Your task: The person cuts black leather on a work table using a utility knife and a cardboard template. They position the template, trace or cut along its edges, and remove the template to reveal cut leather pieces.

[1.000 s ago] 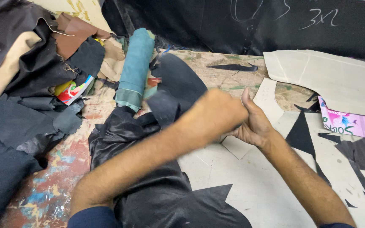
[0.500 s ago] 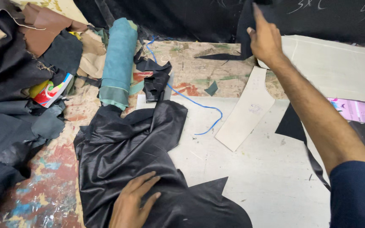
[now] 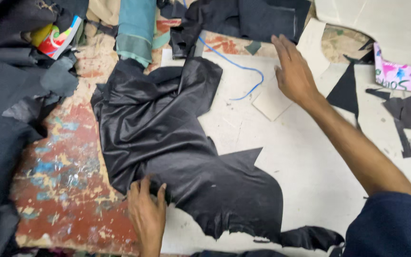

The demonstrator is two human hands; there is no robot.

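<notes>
1. Black glossy leather sheet [image 3: 177, 143], irregular cut outline, lies spread and wrinkled across the middle of the tabletop [image 3: 305, 166], partly on the white board surface, partly on the paint-stained red area at left.
2. Head view: left hand [image 3: 147, 212] at the sheet's lower left edge, fingers curled, grip clamped on a fold of that edge.
3. Right hand [image 3: 293, 71] reaches out flat, fingers apart, palm down, holding nothing; it rests on a pale cardboard pattern piece [image 3: 274, 102] just right of the sheet's upper part.
4. Thin blue cord [image 3: 236, 64] curves between the sheet's top and the right hand, near both.
5. Teal rolled fabric [image 3: 136, 28] sits above the sheet's upper left corner, touching or just beside it, can't tell which.
6. Dark grey leather pile [image 3: 20, 95] heaped along the left side, well apart from the right hand.
7. Second black leather piece [image 3: 248, 19] lies at top centre, above the cord.
8. Small black triangular offcuts [image 3: 346, 93] right of the right wrist; pink printed packet [image 3: 400, 76] further right by the edge.
9. Navy sleeve [image 3: 391, 223] covers the right upper arm at bottom right.
</notes>
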